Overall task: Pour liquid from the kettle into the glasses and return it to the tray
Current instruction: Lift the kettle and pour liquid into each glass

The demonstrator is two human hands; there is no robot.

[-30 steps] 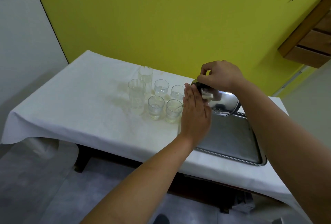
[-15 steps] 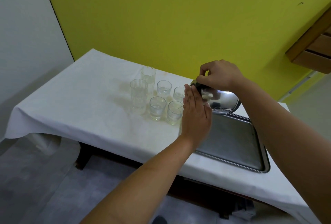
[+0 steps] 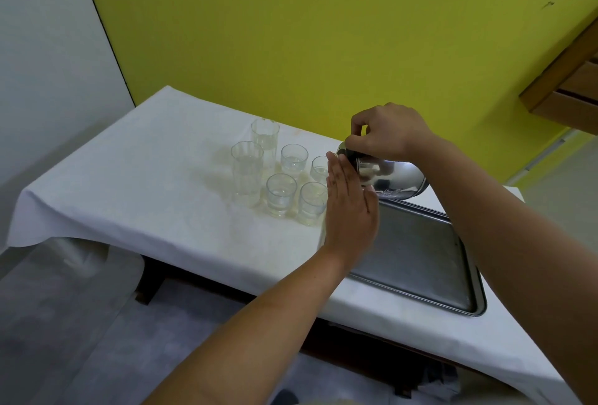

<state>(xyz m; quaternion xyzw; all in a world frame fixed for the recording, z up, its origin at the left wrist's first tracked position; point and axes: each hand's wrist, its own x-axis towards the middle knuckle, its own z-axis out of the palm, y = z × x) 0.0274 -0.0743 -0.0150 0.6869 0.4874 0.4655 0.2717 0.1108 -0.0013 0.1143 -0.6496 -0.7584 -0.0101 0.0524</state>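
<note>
A shiny steel kettle [image 3: 393,179] is tipped toward the glasses above the far end of the metal tray [image 3: 420,252]. My right hand [image 3: 386,134] grips its top from above. My left hand [image 3: 351,207] is flat, fingers straight, its palm pressed against the kettle's left side. Several clear glasses stand in a cluster to the left: two tall glasses [image 3: 247,171] and small tumblers [image 3: 281,194], all holding some clear liquid. The near-right tumbler [image 3: 311,204] is partly behind my left hand. The spout is hidden.
The table wears a white cloth [image 3: 129,191] with faint yellowish stains around the glasses. A yellow wall [image 3: 323,32] backs the table. A wooden shelf [image 3: 569,84] juts out at the upper right. The cloth's front edge hangs over grey floor.
Both hands and the kettle keep nearly the same pose over the tray's far end. The view has shifted slightly, so the table sits a little lower right in the frame.
</note>
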